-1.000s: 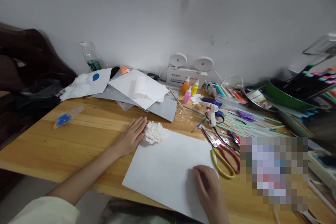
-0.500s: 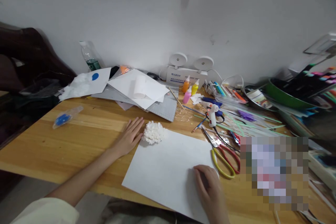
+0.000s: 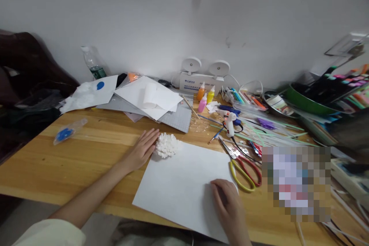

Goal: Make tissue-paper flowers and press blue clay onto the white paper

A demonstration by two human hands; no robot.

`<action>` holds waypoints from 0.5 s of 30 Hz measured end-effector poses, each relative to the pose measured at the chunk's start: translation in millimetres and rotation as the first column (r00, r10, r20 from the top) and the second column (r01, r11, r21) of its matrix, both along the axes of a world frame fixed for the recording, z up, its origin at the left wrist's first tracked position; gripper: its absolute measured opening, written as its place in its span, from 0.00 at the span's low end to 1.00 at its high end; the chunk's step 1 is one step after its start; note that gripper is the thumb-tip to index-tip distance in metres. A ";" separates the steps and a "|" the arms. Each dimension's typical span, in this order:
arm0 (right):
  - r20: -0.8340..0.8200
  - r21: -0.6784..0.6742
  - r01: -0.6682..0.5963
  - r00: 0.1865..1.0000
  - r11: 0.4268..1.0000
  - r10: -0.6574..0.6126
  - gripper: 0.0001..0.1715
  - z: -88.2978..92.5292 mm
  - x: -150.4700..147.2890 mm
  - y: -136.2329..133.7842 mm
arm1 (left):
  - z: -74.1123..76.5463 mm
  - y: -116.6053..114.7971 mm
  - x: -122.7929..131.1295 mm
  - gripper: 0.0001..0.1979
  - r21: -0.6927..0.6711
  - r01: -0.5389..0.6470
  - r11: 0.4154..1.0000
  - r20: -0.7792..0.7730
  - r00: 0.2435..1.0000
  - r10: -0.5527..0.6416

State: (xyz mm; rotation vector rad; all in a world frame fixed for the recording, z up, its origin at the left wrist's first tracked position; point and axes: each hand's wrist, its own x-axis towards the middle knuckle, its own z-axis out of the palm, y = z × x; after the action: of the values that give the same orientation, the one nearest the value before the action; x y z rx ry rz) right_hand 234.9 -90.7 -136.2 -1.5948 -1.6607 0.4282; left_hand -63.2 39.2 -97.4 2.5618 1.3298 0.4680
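Note:
My left hand [image 3: 143, 148] lies flat on the wooden table with its fingers stretched out. Its fingertips are right beside a white fluffy clump of small curled pieces [image 3: 167, 145], which rests on the upper left corner of a white sheet of paper [image 3: 184, 184]. No grip on the clump shows. On the lower right part of the sheet rests my right hand [image 3: 227, 200], its fingers loosely curled in and nothing visible in them. Just beyond it, to the right of the sheet, lie scissors [image 3: 242, 175] with one yellow and one red handle.
A white glue gun [image 3: 230, 124] with a black cord stands behind the scissors. Small paint bottles [image 3: 202, 103], a grey cutting mat [image 3: 181, 119] with papers, and a clear packet with blue inside [image 3: 65, 134] lie around. Pens and thin sticks [image 3: 276, 132] crowd the right side.
The view has shifted slightly, so most things sit a little further left. Both hands keep their places and poses, and the clump stays on the paper's corner.

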 end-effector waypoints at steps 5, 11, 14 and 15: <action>-0.008 -0.010 0.003 1.000 1.000 -0.003 0.08 0.7 -0.2 0.6 | -7.5 -1.6 -2.8 0.24 0.003 0.001 1.000 -0.054 0.999 -0.001; -0.024 -0.019 -0.006 1.000 1.000 0.006 0.07 -0.1 0.4 0.1 | -8.7 -1.9 -3.3 0.23 0.027 -0.041 0.999 -0.005 0.999 0.041; -0.027 -0.024 -0.005 1.000 1.000 0.005 0.07 -1.9 0.8 -0.3 | -4.5 -8.6 -4.8 0.18 0.065 -0.153 0.986 0.096 0.985 0.146; -0.028 -0.027 -0.008 1.000 1.000 0.007 0.07 -2.4 0.8 -0.4 | -3.0 -11.7 -4.9 0.15 0.083 -0.197 0.977 0.131 0.974 0.185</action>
State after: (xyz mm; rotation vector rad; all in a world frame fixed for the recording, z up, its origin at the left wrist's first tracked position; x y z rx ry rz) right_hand 235.7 -91.1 -138.5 -1.5961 -1.6471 0.4766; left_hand -68.1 27.5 -100.4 2.4438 1.5516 0.7283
